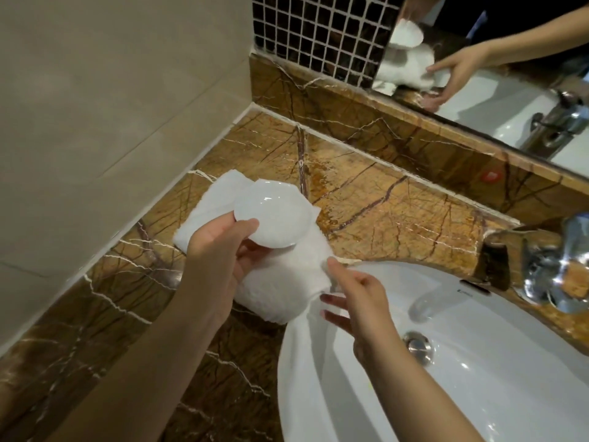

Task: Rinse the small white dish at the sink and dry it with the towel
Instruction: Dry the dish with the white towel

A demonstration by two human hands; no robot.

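The small white dish [274,212] is glossy with a scalloped rim and is tilted up above the counter. My left hand [220,250] pinches its near edge between thumb and fingers. A white towel [283,282] lies folded on the brown marble counter beneath the dish, its near end bunched up. My right hand [357,298] is at the towel's right edge over the sink rim, its fingertips touching or pinching the cloth. The white sink basin [478,393] lies to the right with a metal drain [419,344].
A chrome faucet [554,260] stands at the right on the marble counter [382,205]. A mirror [510,74] runs along the back above a marble ledge, with dark mosaic tile beside it. A beige wall [95,122] closes the left side.
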